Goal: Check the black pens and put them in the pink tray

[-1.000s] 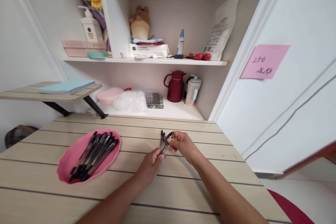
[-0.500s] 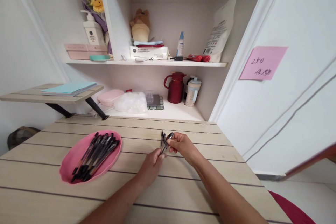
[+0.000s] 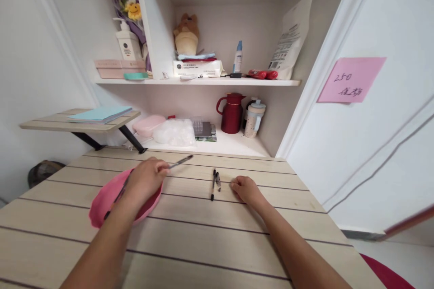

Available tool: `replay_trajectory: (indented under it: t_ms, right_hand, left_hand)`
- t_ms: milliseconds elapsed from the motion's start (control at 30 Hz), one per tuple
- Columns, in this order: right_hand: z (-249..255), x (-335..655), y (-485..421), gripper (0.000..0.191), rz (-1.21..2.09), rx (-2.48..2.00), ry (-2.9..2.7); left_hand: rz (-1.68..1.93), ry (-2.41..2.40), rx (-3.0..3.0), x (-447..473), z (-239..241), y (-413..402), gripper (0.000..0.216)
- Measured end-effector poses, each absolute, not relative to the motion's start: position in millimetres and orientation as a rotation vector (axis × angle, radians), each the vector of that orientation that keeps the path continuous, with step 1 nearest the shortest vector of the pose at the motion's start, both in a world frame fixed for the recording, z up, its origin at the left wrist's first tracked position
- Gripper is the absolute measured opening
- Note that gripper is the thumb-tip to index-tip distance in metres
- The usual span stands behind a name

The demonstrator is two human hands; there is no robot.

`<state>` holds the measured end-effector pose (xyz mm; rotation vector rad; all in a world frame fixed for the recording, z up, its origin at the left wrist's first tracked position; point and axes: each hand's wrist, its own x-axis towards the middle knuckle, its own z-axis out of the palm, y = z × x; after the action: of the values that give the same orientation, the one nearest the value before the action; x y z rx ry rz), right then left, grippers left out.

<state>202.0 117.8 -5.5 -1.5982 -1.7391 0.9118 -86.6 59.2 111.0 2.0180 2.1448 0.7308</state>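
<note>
My left hand (image 3: 146, 179) is over the pink scalloped tray, with its fingers closed around a pen (image 3: 181, 161) that points to the upper right. Under that hand and wrist, the pink tray (image 3: 98, 207) is partly hidden; dark pens (image 3: 117, 198) show at its left side. To the right on the table lies a black-ended pen (image 3: 213, 184), roughly upright in view. Close beside it are a short black piece (image 3: 218, 178), perhaps a pen cap, and a tiny dark bit. My right hand (image 3: 247, 188) rests on the table right of these, fingers curled, with nothing visible in them.
A small raised shelf (image 3: 44, 123) with a blue notebook (image 3: 101, 114) stands at the back left. Behind the table, a white cabinet holds a red jug (image 3: 232, 113), a tumbler (image 3: 255, 118) and a plastic bag (image 3: 174, 132). A pink note (image 3: 352, 79) is on the right wall.
My left hand has moved left to the tray, carrying a pen. My right hand has drawn slightly right, away from the pens on the table. The view has shifted a little.
</note>
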Motion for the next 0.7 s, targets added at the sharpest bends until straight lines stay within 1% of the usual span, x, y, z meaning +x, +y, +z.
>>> replay_trajectory:
  t_ms: [67, 133, 300, 500, 700]
  right_hand:
    - [-9.2, 203.0, 118.7, 0.015, 0.772, -1.665, -1.838]
    - [-9.7, 202.7, 119.0, 0.015, 0.709, -1.705, -1.885]
    - [-6.3, 200.2, 117.4, 0.017, 0.663, -1.758, -1.931]
    - [-4.3, 198.5, 114.7, 0.016, 0.600, -1.765, -1.945]
    - [-1.6, 197.9, 114.2, 0.017, 0.587, -1.772, -1.947]
  left_hand:
    - [0.506, 2.378, 1.938, -115.1, 123.9, 53.4, 0.021]
    - [0.323, 2.493, 1.867, -136.1, 128.0, 45.5, 0.020]
    - [0.035, 2.496, 1.872, -156.8, 111.8, 27.0, 0.016]
    - [-0.025, 2.566, 1.781, -165.5, 90.8, 23.7, 0.016]
    - [0.012, 2.602, 1.786, -170.1, 87.2, 29.7, 0.018]
